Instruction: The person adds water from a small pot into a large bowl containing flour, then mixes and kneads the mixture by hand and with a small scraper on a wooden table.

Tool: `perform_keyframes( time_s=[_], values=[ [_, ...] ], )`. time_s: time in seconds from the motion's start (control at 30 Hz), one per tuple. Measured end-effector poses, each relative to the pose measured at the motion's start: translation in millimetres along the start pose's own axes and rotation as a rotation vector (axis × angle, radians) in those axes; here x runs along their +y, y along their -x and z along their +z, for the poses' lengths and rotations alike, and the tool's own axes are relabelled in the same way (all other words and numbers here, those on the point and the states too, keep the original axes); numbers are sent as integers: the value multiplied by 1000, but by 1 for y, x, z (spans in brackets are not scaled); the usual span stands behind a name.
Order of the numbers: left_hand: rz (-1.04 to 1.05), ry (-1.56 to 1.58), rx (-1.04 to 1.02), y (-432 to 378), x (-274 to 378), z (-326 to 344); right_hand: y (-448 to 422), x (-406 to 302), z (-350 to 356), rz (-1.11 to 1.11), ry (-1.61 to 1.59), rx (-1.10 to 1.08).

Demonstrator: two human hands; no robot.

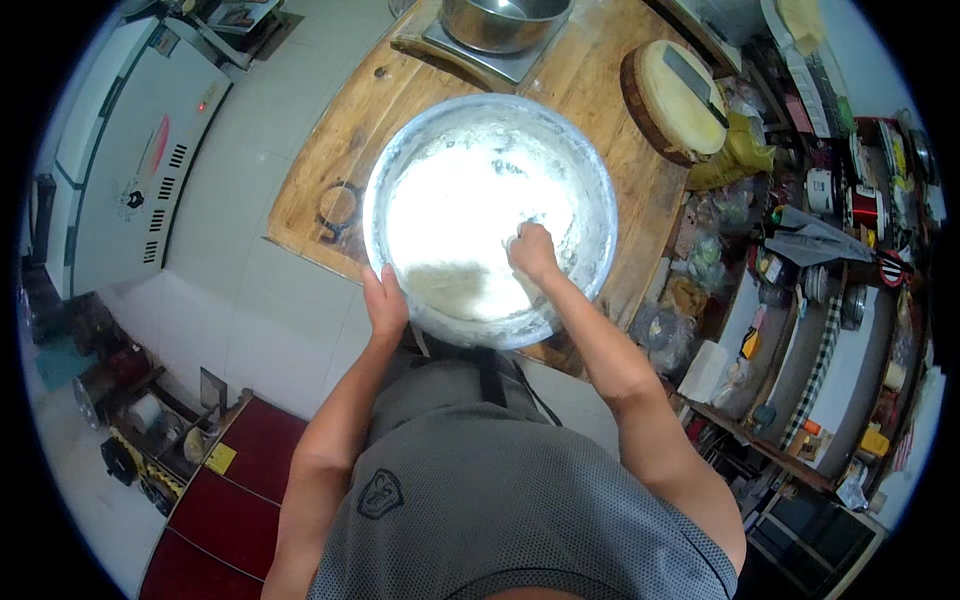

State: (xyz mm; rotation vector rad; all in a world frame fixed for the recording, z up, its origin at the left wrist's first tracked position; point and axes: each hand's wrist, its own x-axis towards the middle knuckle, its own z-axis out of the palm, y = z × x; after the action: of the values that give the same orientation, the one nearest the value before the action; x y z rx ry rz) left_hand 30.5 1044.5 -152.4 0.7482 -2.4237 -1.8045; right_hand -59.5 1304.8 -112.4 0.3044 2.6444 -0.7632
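A wide round metal basin (604,217) sits near the front edge of the wooden table (330,150). Inside it lies a white powder that looks like flour (450,202), washed out by bright light, with a shadow across its lower part. My left hand (386,304) holds the basin's rim at the lower left. Down in the basin, right of its middle, my right hand (534,251) is curled into a fist against the white powder. No tool shows in that fist, though its underside is hidden. Patches of powder cling to the basin's inner wall.
Beyond the basin, a metal pot (506,26) stands on a flat metal plate. A cleaver (694,82) lies on a thick round chopping board (660,112) at the right. Cluttered shelves (810,360) line the right side. A white chest-like appliance (142,165) stands left, dark-red panels (225,480) below.
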Motion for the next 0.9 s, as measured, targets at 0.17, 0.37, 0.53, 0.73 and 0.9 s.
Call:
perform_keyframes(
  time_s=[0.17, 0.37, 0.53, 0.73, 0.9],
  values=[
    [50, 41, 15, 1, 4, 1, 24, -46, -27, -159, -87, -21],
    [27, -1, -18, 0, 2, 0, 35, -65, 64, -593, 162, -65],
    [38, -82, 12, 1, 3, -2, -8, -79, 89, -668, 317, -40],
    [46, -107, 30, -2, 2, -3, -52, -63, 44, -433, 358, 61],
    [78, -37, 29, 2, 8, -1, -58, -30, -21, -374, 357, 185]
  ],
)
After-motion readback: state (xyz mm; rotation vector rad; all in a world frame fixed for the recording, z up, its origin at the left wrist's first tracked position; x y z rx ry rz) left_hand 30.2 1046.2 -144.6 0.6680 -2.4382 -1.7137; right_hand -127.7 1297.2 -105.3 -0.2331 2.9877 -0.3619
